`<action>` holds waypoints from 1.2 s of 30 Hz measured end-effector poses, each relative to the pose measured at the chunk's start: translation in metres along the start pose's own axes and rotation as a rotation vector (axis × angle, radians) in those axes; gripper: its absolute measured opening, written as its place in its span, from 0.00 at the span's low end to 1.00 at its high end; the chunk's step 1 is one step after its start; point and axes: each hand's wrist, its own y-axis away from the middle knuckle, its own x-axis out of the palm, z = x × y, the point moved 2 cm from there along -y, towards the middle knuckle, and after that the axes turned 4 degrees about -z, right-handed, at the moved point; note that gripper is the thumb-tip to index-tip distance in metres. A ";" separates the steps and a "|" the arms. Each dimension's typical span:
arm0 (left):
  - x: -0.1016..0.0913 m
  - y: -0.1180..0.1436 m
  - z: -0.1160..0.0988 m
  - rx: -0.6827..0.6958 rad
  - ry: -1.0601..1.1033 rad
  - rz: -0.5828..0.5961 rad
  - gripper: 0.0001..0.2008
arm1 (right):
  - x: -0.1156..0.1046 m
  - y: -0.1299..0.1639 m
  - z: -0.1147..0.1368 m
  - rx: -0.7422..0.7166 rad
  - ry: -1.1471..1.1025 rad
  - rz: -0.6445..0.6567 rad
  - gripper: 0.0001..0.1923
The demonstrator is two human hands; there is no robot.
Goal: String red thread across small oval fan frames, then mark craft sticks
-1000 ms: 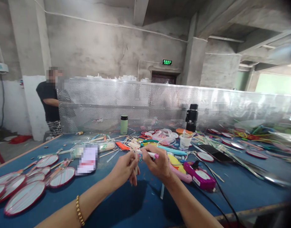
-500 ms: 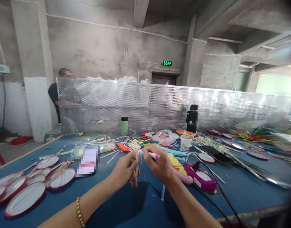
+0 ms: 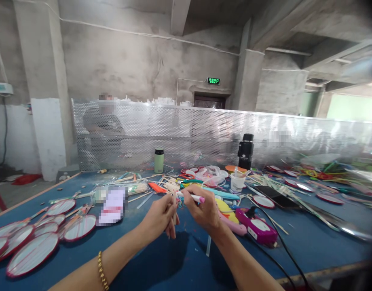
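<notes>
My left hand (image 3: pixel 158 217) is closed on a thin, pale wooden stick (image 3: pixel 174 201), held upright above the blue table (image 3: pixel 146 268). Opposite it, my right hand (image 3: pixel 204 210) grips a white marker pen (image 3: pixel 194 197) with a pink end. The pen's other end points at the stick; whether it touches cannot be made out. Just behind both hands lie an orange tool (image 3: pixel 156 187) and a small bunch of light-blue bits (image 3: pixel 180 201). By my right wrist are a pink tube-like piece (image 3: pixel 234 227) and a purple device (image 3: pixel 256 226).
Several round red-rimmed discs (image 3: pixel 32 254) lie at the left, beside a phone (image 3: pixel 113 206). Behind stand a green bottle (image 3: pixel 159 161), a black flask (image 3: pixel 246 152) and a white cup (image 3: pixel 237 182). Black cables (image 3: pixel 287 246) cross the right side. A perforated metal screen (image 3: pixel 174 125) borders the table.
A person behind the metal screen has moved to the right. My two hands, the stick and the marker pen have hardly moved.
</notes>
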 end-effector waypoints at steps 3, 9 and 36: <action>0.000 0.000 -0.001 -0.003 0.006 0.002 0.15 | 0.000 0.000 0.002 -0.012 -0.001 -0.002 0.13; 0.001 0.001 0.000 -0.002 -0.010 0.002 0.16 | 0.000 0.000 0.003 -0.007 -0.003 0.014 0.14; 0.001 0.001 -0.001 0.017 -0.041 -0.008 0.17 | 0.000 0.001 0.002 0.008 -0.003 0.021 0.13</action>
